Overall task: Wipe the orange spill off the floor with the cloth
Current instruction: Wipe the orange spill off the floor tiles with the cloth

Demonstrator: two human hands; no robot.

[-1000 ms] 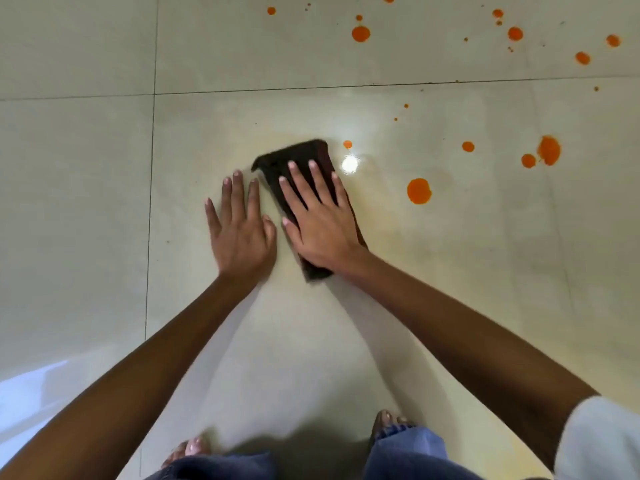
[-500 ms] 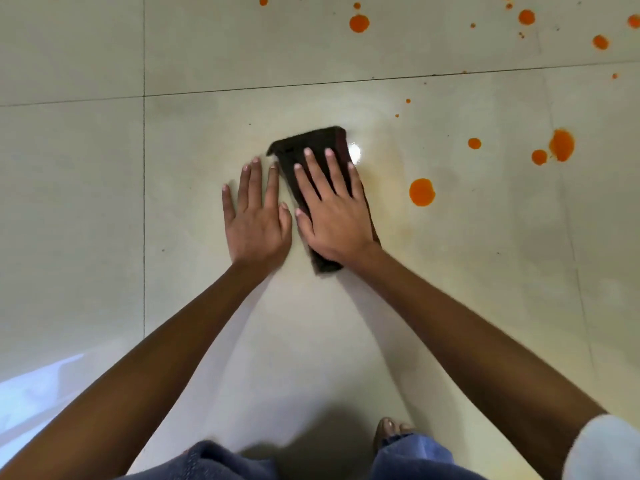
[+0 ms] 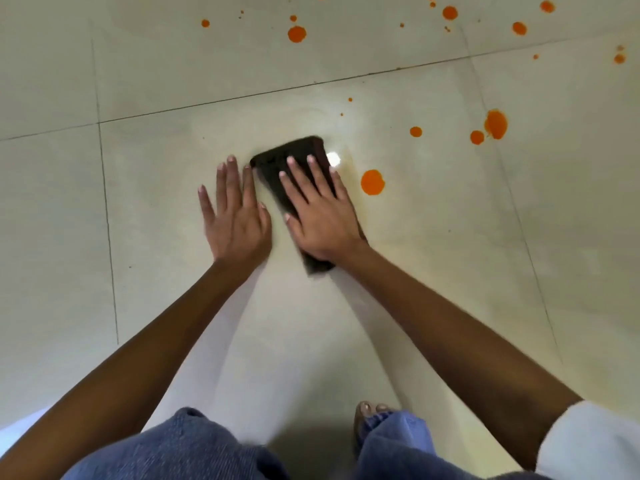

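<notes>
I press my right hand [image 3: 320,216] flat, fingers spread, on the cloth [image 3: 291,157] so it grips the floor [image 3: 450,271], left hand [image 3: 235,216] splayed beside it for support, nearest drop [image 3: 372,182] just right.

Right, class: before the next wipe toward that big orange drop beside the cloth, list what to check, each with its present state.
1. Right hand flat on the cloth: ok.
2. Left hand braced on bare floor, off the cloth: ok.
3. Nearest drop lies right of the cloth, untouched: ok.
4. Path between them free: ok.
5. Cloth soaked through: cannot tell.
6. Floor spotless: not ok, spots remain farther off.
</notes>
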